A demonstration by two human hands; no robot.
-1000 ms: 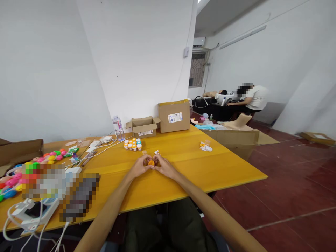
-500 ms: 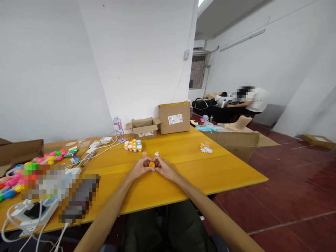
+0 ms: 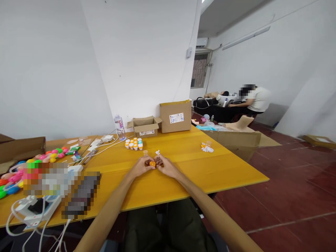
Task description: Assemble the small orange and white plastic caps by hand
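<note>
Nothing has shifted — left hand (image 3: pixel 141 167) and right hand (image 3: pixel 166 167) pinch orange cap (image 3: pixel 152 163).

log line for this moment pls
left hand: on small orange piece | right hand: on same piece | where: yellow table | behind: cluster of small orange-capped pots

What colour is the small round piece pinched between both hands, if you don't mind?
Orange; the small round piece shows best in the head view.

Pixel blocks (image 3: pixel 60 190) hide things on the tabletop (image 3: pixel 183 168) — the tiny orange piece (image 3: pixel 152 163) sits half-covered by fingers (image 3: pixel 146 162).
</note>
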